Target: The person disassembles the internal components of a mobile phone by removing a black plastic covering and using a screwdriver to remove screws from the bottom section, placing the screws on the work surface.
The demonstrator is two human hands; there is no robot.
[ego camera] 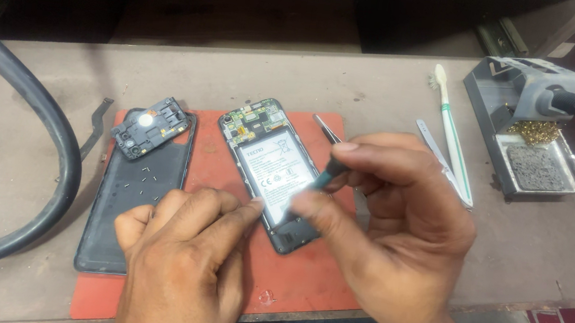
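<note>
An opened phone point(269, 163) lies on a red mat point(303, 273), its white battery and green circuit board exposed. My right hand point(396, 226) grips a thin teal-handled screwdriver point(322, 180) whose tip points down at the phone's lower end. My left hand point(180, 265) rests on the mat, its fingertips pressing the phone's lower left edge. To the left lies the phone's black back cover point(124, 214), with several tiny screws on it and a black inner frame piece point(151, 129) at its top.
Tweezers point(326, 128) lie beside the phone's top right. A white toothbrush point(455, 135) and a flat metal tool point(441, 158) sit further right, before a soldering iron stand point(525, 132) with brass wool and a sponge. A thick black hose point(49, 139) curves at left. A flex ribbon point(96, 127) lies nearby.
</note>
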